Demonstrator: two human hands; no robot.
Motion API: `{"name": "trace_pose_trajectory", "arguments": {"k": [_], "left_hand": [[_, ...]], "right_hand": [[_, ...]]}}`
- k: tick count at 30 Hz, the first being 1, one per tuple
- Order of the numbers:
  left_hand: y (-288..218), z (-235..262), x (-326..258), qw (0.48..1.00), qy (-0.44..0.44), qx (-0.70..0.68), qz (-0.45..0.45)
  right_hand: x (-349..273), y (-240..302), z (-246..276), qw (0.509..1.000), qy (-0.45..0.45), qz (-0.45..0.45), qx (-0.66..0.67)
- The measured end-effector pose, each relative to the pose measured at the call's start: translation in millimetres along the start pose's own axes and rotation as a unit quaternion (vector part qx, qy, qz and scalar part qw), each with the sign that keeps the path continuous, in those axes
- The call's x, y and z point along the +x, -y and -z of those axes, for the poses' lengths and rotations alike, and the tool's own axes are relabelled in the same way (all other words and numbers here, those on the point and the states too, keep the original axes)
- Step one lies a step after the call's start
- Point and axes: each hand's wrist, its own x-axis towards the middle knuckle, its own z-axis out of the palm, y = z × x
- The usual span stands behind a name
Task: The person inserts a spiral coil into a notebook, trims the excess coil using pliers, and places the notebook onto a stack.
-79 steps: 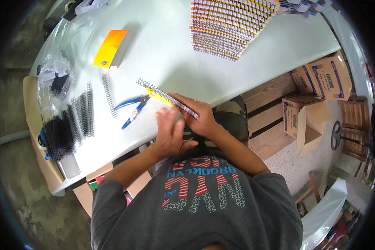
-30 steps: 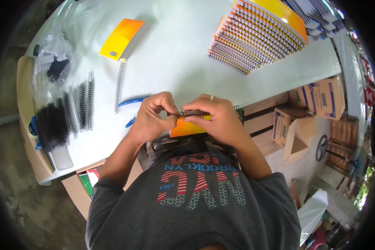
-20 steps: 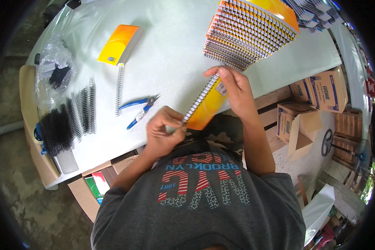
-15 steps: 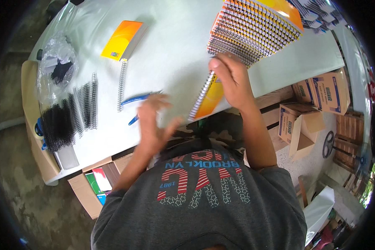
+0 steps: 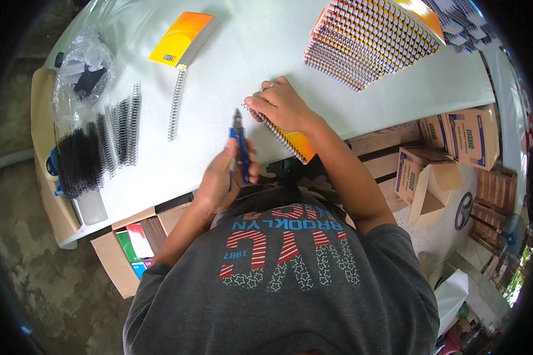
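In my left hand [image 5: 216,180] is a pair of blue-handled pliers [image 5: 241,151], fingers wrapped round the grips and the dark jaws pointing up, away from me. My right hand [image 5: 285,107] grips the far end of a yellow-orange spiral notebook [image 5: 302,144] near the table's front edge. Its dark coil faces left, and a short loose end of wire sticks out past my right fingertips. The plier jaws are just left of that wire end, apart from it. Part of the notebook is hidden under my right hand.
A spiral-bound notebook stack [image 5: 373,44] lies at the far right. Further left is a thick yellow book [image 5: 183,38] with a loose coil [image 5: 176,103] at its lower edge. Black coils [image 5: 83,163] and a plastic bag [image 5: 83,77] lie at left. Cardboard boxes [image 5: 426,183] stand right, below the table.
My left hand has picked up the pliers from the table and raised them upright. My right hand has moved left with the notebook, away from the stack, turning its coil.
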Motion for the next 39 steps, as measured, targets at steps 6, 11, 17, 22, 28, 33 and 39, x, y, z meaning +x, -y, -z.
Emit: {"name": "trace_pose_trajectory", "arguments": {"k": [6, 11, 17, 22, 28, 33, 39], "left_hand": [[-8.2, -20.2, 7.7, 0.946, 0.132, -0.257, 0.147], [-14.9, -19.7, 9.0, 0.943, 0.135, -0.257, 0.163], [4.1, 12.8, 27.6, 0.854, 0.327, -0.378, 0.144], [-25.8, -24.5, 12.2, 0.974, 0.067, -0.137, 0.166], [-32.4, 5.6, 16.4, 0.977, 0.144, -0.018, 0.158], [-48.1, -9.6, 10.6, 0.705, -0.100, 0.697, -0.077], [-73.0, 30.0, 20.2, 0.588, -0.043, 0.783, -0.201]], "right_hand": [[-1.2, -3.0, -2.0, 1.000, -0.023, 0.010, -0.001], [-1.9, -5.2, -2.8, 1.000, -0.023, 0.013, -0.012], [-1.4, -3.7, 0.4, 1.000, -0.011, 0.018, 0.000], [-3.0, -9.5, -1.4, 0.999, -0.020, 0.019, 0.034], [-3.1, -6.7, 0.2, 0.995, -0.051, 0.025, 0.085], [-0.1, -2.7, -3.7, 0.996, -0.060, 0.014, 0.059], [-1.6, -3.9, 1.6, 0.991, -0.081, -0.023, 0.102]]}}
